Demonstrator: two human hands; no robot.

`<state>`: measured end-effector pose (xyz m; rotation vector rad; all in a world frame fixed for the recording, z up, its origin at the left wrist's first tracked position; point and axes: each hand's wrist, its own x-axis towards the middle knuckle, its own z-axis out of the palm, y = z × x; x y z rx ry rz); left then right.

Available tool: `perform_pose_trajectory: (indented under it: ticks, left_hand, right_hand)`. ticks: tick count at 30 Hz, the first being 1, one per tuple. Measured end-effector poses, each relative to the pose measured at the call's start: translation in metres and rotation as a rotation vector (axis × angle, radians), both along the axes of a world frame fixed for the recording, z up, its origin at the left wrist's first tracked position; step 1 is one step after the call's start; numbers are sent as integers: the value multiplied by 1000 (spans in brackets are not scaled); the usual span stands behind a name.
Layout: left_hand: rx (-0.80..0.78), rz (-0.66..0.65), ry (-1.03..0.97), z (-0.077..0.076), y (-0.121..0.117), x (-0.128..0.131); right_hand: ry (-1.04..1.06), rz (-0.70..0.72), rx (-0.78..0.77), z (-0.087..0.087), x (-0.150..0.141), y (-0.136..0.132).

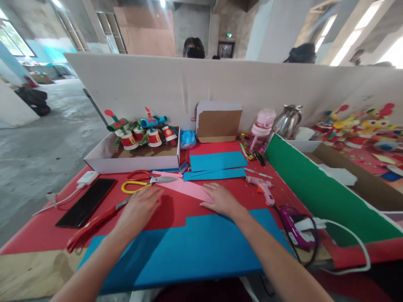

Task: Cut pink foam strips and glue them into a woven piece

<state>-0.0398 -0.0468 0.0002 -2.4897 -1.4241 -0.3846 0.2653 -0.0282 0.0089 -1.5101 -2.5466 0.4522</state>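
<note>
Left hand (143, 205): open, fingers straight, near scissors (154, 180). Right hand (222, 200): spread, at pink strip (189, 189). Blue paper (189, 256): on red surface (179, 212).

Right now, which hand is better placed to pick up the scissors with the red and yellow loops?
Probably the left hand: it is close beside the scissors, while the right hand is farther off, by the pink paper.

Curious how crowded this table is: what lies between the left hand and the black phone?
In the head view, a red-handled tool lies between the left hand and the black phone.
</note>
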Motion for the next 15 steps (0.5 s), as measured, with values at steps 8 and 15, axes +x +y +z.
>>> perform_pose_trajectory:
  ticks: [8, 15]
  left_hand:
    - [-203, -105, 221, 13, 61, 67]
    - [-307, -159, 164, 15, 54, 82]
  right_hand:
    - [-145, -59, -31, 27, -19, -5]
    - [-184, -78, -22, 25, -3, -16]
